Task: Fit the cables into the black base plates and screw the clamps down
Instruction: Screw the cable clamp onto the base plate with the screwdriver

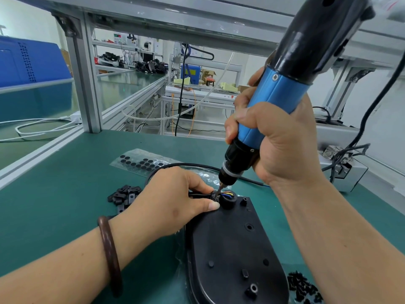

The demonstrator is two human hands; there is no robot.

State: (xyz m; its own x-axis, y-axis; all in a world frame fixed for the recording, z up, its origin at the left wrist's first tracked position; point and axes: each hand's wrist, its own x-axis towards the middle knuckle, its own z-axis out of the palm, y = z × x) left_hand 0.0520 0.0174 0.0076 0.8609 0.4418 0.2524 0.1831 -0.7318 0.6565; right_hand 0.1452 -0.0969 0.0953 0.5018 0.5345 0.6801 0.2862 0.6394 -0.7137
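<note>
Nearest, at 6 o'clock in the view, the black base plate (pixel 232 249) lies flat on the green mat (pixel 65 205), with a heap of screws (pixel 304 288) at its 4 o'clock. At the plate's 12 o'clock end the left hand (pixel 173 198) pinches the clamp (pixel 214 196) and cable (pixel 186 165) between thumb and forefinger, while the right hand (pixel 274 137), fingers curled round the blue screwdriver (pixel 274 99), sets its tilted bit on the clamp. Farther off, loose clamps (pixel 125 195) lie at 9 o'clock and a bag of black discs (pixel 140 162) at 11.

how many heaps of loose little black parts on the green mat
2: the left heap beside the left hand, partly behind it; the right heap beside the base plate, cut off by the picture's bottom edge.
</note>
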